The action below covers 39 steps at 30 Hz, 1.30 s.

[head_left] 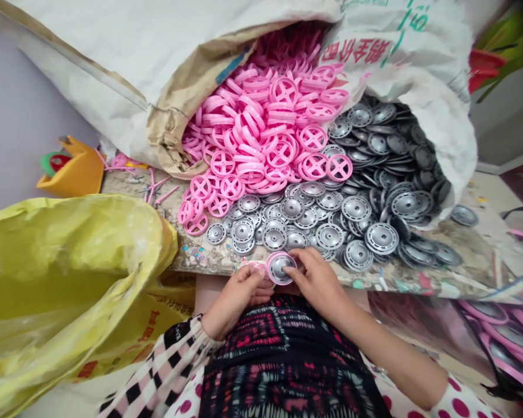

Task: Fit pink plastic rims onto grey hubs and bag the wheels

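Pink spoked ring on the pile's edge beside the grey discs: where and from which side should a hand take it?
Probably pinch the pink spoked ring by its outer rim, coming from above on the side nearest the person. It lies tilted on top, so that rim seems free, while the thin spokes offer less to hold.

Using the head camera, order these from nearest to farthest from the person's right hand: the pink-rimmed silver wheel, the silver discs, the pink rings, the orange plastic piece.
1. Pink-rimmed silver wheel: under the fingers of the right hand.
2. Silver discs: on the workbench, just ahead.
3. Pink rings: spilling from the sack, farther ahead.
4. Orange plastic piece: far left, beyond the bench.
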### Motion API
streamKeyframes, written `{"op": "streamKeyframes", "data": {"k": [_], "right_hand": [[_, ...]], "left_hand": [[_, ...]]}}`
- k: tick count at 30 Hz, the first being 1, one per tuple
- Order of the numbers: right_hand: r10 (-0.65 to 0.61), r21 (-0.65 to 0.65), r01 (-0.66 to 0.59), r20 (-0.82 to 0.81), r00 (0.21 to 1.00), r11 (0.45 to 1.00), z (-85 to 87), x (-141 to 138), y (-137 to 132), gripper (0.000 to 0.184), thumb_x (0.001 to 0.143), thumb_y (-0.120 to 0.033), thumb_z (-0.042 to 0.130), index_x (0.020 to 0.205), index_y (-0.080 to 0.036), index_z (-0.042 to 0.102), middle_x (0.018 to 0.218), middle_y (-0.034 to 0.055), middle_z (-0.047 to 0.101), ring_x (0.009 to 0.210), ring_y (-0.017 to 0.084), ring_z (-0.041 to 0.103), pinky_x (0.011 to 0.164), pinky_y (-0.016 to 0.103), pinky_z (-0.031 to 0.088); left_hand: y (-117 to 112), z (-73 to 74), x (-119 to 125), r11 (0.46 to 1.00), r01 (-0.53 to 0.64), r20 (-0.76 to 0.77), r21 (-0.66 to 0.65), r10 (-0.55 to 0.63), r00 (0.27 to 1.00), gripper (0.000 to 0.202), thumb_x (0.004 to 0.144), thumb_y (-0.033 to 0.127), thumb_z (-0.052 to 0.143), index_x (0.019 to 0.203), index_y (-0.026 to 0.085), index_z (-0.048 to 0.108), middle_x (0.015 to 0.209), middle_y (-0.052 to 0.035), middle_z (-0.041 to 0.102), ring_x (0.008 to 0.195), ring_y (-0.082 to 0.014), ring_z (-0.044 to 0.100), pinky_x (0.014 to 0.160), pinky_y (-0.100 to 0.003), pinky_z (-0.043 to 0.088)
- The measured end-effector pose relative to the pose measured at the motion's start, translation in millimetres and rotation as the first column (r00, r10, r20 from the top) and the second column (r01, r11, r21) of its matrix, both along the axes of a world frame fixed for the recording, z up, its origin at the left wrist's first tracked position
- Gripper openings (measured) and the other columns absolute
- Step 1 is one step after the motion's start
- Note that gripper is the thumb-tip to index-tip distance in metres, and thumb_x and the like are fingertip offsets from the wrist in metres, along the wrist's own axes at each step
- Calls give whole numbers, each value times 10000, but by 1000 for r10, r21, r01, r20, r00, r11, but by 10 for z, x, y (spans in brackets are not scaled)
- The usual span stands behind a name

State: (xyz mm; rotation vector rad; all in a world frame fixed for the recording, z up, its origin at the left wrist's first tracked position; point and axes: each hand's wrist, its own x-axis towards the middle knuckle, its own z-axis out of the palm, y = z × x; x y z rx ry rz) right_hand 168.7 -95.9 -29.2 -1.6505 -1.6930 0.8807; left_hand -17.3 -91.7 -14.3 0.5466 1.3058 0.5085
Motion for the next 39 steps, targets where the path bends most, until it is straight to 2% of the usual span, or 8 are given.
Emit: {"op": "streamKeyframes", "data": {"k": [3,7,12,23,30,32,35,39], "right_hand": [[57,-14,-56,116,992,998,-15,-55,-26,266,875,-284,514,1103,-167,587,1030,114,593,933,249,563,827,405,450],[31,-114,-22,80,996,993,-28,-61,-15,407,821,-295,580,1190,-127,544,1083,134,589,950,254,567,840,412,453],[33,-155,-25,47,998,988,-54,-81,-28,446,812,-343,564,1207,-137,570,946,99,612,809,229,578,737,387,469],[0,-158,-40,-247,969,987,-82,-77,-74,326,822,-361,587,1105,-205,625,845,30,570,715,169,555,639,301,472],[40,-134,-96,-373,927,986,-51,-151,-99,270,834,-367,608,1047,-202,580,839,18,578,723,152,548,658,284,477],[101,-129,-165,-399,911,978,-24,-183,-103,275,848,-384,600,1058,-209,565,836,13,584,734,153,556,665,280,480],[208,-77,-251,-357,911,965,58,-227,-50,289,901,-412,533,1114,-218,554,880,25,605,785,164,575,710,297,485],[388,143,-390,38,921,910,243,-344,168,272,963,-354,417,1106,-210,598,990,78,634,909,211,545,834,376,440]], "left_hand": [[-7,6,55,1000,-11,10,13,11,1000,262,800,344,671,888,171,496,820,-54,677,731,-162,676,717,-276,520],[-13,-12,117,997,-41,-3,65,41,999,356,786,324,685,1016,187,449,790,-19,651,696,-158,666,690,-278,521],[-6,-38,135,986,-11,28,165,7,1000,507,769,333,694,1165,186,415,761,-2,630,659,-161,650,649,-286,533],[-15,-125,64,959,124,-76,254,-108,991,367,764,436,666,945,192,459,707,-18,607,578,-179,611,521,-280,491],[-28,-30,-69,879,158,-119,449,-117,986,240,788,361,665,924,174,600,846,-25,611,772,-152,559,674,-231,458],[-44,8,-135,867,122,-101,483,-83,991,218,778,337,684,892,161,622,852,-25,612,815,-146,543,746,-224,443],[-51,39,-286,918,-47,66,394,23,998,266,757,342,709,925,155,622,866,-27,616,779,-133,549,720,-226,457],[30,57,-630,886,-328,121,327,305,945,347,712,332,737,974,165,583,908,-23,615,699,-122,571,565,-215,486]]}}
